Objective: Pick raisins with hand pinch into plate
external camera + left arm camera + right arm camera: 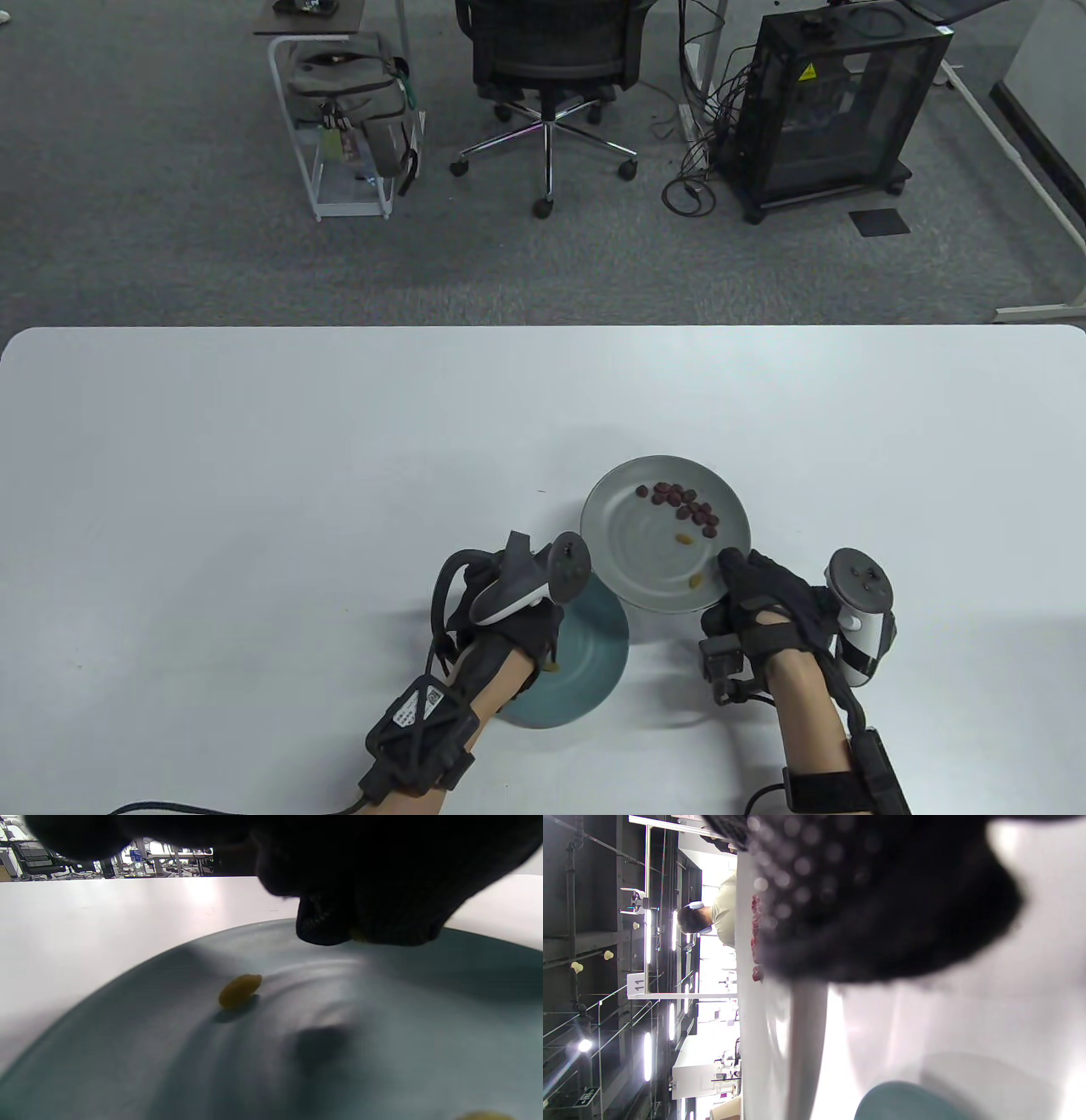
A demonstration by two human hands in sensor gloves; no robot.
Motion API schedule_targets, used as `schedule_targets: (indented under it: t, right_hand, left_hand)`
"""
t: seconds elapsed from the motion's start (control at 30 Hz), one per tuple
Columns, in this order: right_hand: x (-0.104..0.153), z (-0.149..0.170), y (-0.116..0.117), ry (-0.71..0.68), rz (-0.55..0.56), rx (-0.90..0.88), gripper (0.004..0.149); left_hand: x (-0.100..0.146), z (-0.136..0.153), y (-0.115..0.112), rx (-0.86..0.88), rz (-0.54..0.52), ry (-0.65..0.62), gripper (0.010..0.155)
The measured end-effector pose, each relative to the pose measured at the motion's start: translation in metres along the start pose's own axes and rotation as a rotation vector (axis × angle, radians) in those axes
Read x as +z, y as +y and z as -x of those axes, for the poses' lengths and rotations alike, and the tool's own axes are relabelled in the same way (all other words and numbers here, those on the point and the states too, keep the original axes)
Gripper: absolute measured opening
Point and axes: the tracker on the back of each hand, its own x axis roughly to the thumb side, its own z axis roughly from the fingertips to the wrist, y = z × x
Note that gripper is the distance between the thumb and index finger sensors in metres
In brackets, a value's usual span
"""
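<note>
Clearly the work is under way but not finished. Over the teal plate (585, 671) near the front edge of the worktop (254, 475), the left hand (509, 624) hangs with its fingertips (322, 927) drawn together just above the plate's surface; a sliver of yellow shows between them in the left wrist view, so I judge it pinches a golden raisin, though the glove hides most of it. The right hand (764, 603) holds the near rim of the pale grey plate (628, 509), thumb on top of the rim, and that plate looks lifted or tilted off the worktop, its left edge overlapping the teal one. How the fingers lie under the rim cannot be told. As to contents, the teal plate holds one golden raisin (239, 989) lying loose near its middle and another (483, 1115) cut off at the bottom of the left wrist view, with one more yellow speck at the glove's edge in the table view. The grey plate holds a curved line of dark red raisins (683, 505) along its far right side, plus two golden ones, one (684, 537) toward the middle and one (696, 581) close to the right thumb. Which plate is the source and which the target the pictures do not settle. Either way both plates hold raisins, so more pinches seem to be left before one of them is cleared.
</note>
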Motion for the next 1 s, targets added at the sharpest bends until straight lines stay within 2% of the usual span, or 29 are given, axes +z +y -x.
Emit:
schedule_targets:
  t: [0.63, 1.0]
  right_hand:
    - [0.0, -0.001, -0.004, 0.007, -0.009, -0.033, 0.052]
    - [0.0, 0.0, -0.001, 0.01, -0.024, -0.02, 0.052]
  left_hand:
    - [-0.01, -0.009, -0.015, -0.072, -0.002, 0.036, 0.041]
    - [0.022, 0.01, 0.014, -0.054, -0.12, 0.039, 0.043]
